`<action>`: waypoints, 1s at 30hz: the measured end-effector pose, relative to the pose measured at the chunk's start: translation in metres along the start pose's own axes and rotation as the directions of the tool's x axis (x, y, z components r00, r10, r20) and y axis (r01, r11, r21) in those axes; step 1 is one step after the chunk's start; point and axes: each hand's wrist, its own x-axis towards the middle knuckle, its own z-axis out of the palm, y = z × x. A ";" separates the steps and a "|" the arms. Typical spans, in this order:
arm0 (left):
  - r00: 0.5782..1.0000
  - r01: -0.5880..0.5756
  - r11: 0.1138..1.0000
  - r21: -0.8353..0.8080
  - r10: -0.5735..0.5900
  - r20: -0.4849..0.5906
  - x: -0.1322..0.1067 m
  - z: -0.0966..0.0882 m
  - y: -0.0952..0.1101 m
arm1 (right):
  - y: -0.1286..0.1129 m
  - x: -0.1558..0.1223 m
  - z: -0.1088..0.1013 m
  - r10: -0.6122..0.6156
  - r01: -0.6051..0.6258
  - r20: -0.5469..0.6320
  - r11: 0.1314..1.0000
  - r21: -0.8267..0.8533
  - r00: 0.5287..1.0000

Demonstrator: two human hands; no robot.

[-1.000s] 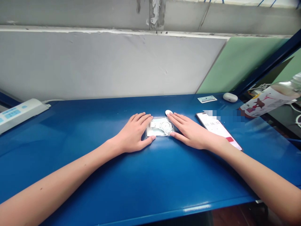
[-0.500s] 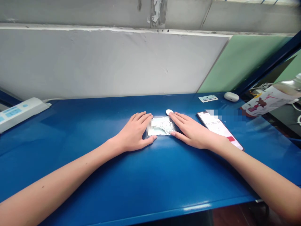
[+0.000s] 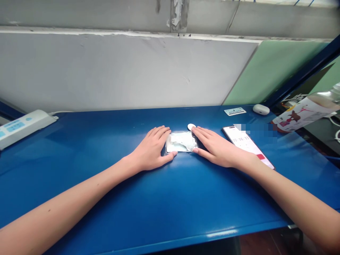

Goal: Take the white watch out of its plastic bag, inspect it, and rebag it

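A small clear plastic packet (image 3: 181,142) with pale, whitish contents lies flat on the blue table (image 3: 148,205). At its left edge rests my left hand (image 3: 154,148), palm down, fingers stretched out and thumb along the near corner. My right hand (image 3: 212,146) lies flat at the packet's right edge in the same way. Both hands appear to touch the packet's sides without wrapping round it. Just beyond the right fingertips is a small white disc (image 3: 191,126), partly covered by them. What exactly the packet contains cannot be made out.
Right of my right hand lies a phone (image 3: 248,143) showing a running timer. Behind it are a card (image 3: 235,111) and a white earbud case (image 3: 261,109). A labelled bottle (image 3: 305,111) leans in at far right. A white power strip (image 3: 26,127) sits at the left.
The round ring-shaped pattern on the packet has gone from view, leaving a plainer pale surface. The phone's timer has advanced by one second. Both hands stay almost still.
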 end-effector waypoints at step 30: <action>0.952 -0.197 0.969 -0.147 0.154 -0.264 -0.004 0.000 -0.001 | -0.006 0.005 0.003 0.173 0.014 -0.442 0.921 0.389 0.880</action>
